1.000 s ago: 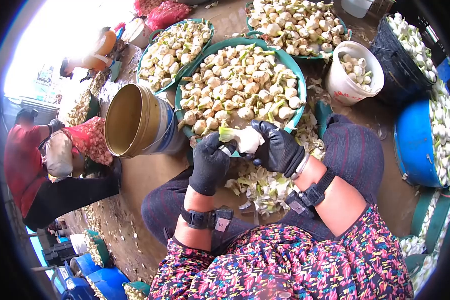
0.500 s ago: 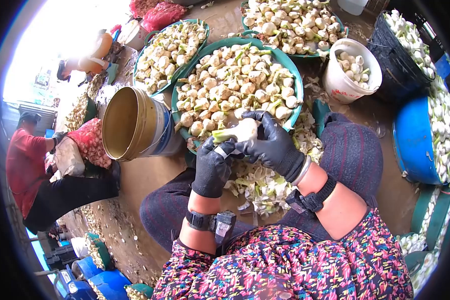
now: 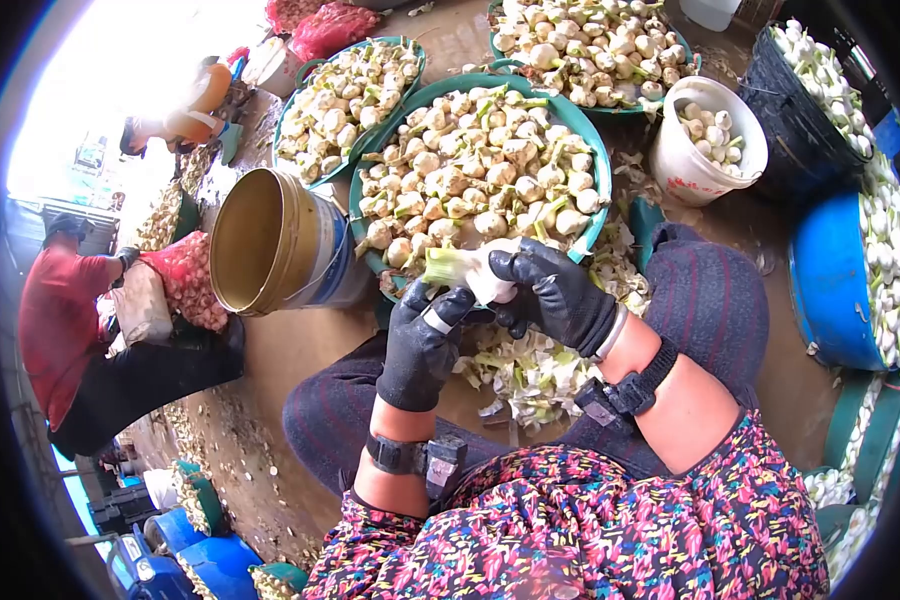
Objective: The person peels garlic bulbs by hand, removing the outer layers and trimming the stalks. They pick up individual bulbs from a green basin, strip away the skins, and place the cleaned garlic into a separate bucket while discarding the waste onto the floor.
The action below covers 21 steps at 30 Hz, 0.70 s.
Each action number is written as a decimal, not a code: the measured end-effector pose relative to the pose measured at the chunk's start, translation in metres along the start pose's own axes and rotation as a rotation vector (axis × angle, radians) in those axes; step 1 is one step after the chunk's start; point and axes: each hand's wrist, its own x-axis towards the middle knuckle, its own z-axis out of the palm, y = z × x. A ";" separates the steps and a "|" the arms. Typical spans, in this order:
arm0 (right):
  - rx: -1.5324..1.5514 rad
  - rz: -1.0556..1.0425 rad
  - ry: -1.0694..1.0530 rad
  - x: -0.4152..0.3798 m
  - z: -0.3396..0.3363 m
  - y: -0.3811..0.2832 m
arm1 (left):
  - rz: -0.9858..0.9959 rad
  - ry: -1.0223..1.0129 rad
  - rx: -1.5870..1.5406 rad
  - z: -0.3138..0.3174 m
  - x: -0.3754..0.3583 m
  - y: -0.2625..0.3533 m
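Observation:
A white bulb with a short green stem is held in front of me, over the near rim of the green basin full of bulbs. My right hand, in a black glove, grips the bulb's round end. At the stem side, my left hand has its black-gloved fingers curled, with a white band across them; whether it holds anything is hidden. Below both hands lies a heap of peelings between my legs.
An empty-looking bucket lies tilted at the left of the basin. A white bucket of bulbs stands right, beside a black tub and a blue tub. A person in red sits far left.
The bulb has turned in my right hand, its stem now more level. My left hand has moved slightly away from it. The person at left has leaned a little.

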 end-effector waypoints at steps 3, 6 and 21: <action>-0.185 -0.161 0.077 0.007 -0.003 0.010 | -0.003 -0.056 -0.036 -0.007 0.005 -0.005; -0.569 -0.286 0.264 0.006 -0.007 0.011 | -0.070 0.088 -0.136 0.006 0.003 0.002; 0.039 0.006 -0.180 -0.009 0.000 -0.015 | -0.083 -0.230 1.048 -0.075 -0.004 -0.047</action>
